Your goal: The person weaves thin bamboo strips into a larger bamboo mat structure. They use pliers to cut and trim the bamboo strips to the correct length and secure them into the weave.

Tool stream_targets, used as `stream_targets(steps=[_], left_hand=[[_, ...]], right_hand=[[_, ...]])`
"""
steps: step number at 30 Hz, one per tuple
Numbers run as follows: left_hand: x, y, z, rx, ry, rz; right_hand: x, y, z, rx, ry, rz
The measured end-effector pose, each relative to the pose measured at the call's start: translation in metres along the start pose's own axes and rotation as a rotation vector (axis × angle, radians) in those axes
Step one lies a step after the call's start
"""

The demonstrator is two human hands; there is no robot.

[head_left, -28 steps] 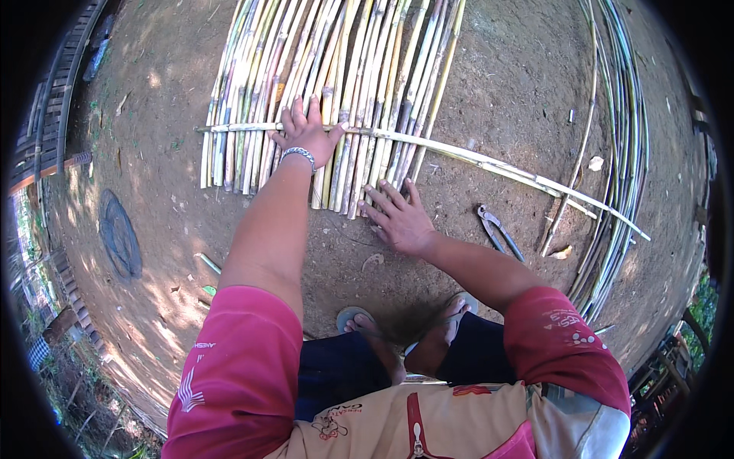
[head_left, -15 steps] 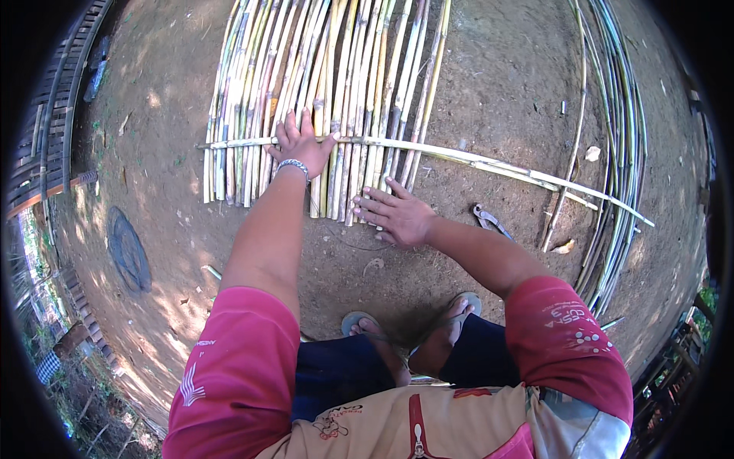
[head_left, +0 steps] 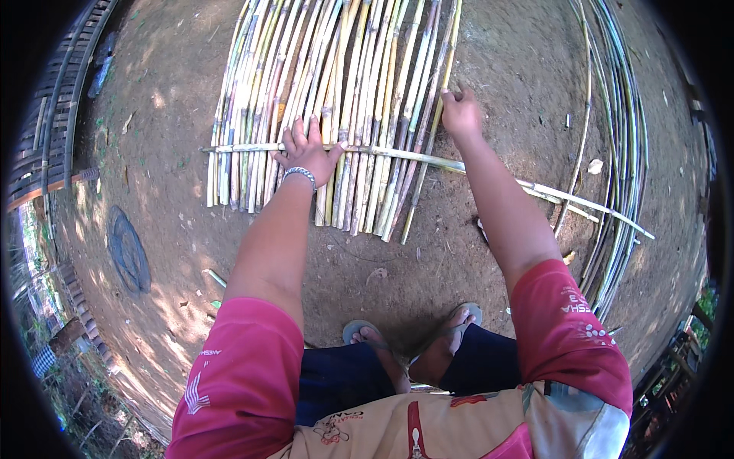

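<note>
A row of thin jointed canes point(head_left: 357, 176) lies side by side on the ground, running away from me. One long pale cane point(head_left: 413, 156) lies crosswise over them near their closer ends. My left hand point(head_left: 309, 155), with a chain bracelet at the wrist, rests with spread fingers on the crosswise cane and the canes under it. Beyond the crosswise cane, at the row's right edge, my right hand point(head_left: 462, 115) has its fingers curled in and pinched on the outermost cane point(head_left: 429, 145). That cane slants, its near end sticking out closer to me than the others.
A bundle of long, thin green canes point(head_left: 623, 153) lies to the right, with a single cane point(head_left: 588, 92) beside it. My right forearm mostly hides the pliers. Dark netting point(head_left: 128, 251) lies left on the dirt; my sandaled feet point(head_left: 367, 331) stand close in front.
My right hand has moved from the near ends of the canes up to the outermost one. The right-hand canes' near ends now reach closer to me. My left hand stays in place.
</note>
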State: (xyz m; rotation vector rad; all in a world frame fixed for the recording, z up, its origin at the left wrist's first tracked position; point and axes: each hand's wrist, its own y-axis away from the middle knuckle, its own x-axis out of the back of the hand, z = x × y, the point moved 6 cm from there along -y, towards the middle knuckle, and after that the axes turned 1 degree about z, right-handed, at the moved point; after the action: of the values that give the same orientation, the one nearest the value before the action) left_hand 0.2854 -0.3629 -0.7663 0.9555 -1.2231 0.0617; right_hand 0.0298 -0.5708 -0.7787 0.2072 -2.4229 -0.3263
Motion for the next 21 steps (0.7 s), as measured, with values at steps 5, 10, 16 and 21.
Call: stream_targets(steps=[5,10,16,21], left_hand=[[-0.004,-0.005,0.001,-0.015,-0.011,-0.006],[-0.001,-0.001,-0.003,0.002,0.012,-0.005],[0.001,-0.001,-0.004,-0.012,0.025,-0.011],[-0.001,-0.003,-0.001,-0.021,0.034,-0.015]], right_hand=[[-0.022,-0.074,-0.016,-0.094,-0.01,0.045],[-0.03,-0.082,-0.048,-0.189,0.121,0.033],[-0.05,-0.075,-0.07,-0.165,0.434,0.046],[-0.059,-0.095,-0.056,-0.103,0.505,-0.007]])
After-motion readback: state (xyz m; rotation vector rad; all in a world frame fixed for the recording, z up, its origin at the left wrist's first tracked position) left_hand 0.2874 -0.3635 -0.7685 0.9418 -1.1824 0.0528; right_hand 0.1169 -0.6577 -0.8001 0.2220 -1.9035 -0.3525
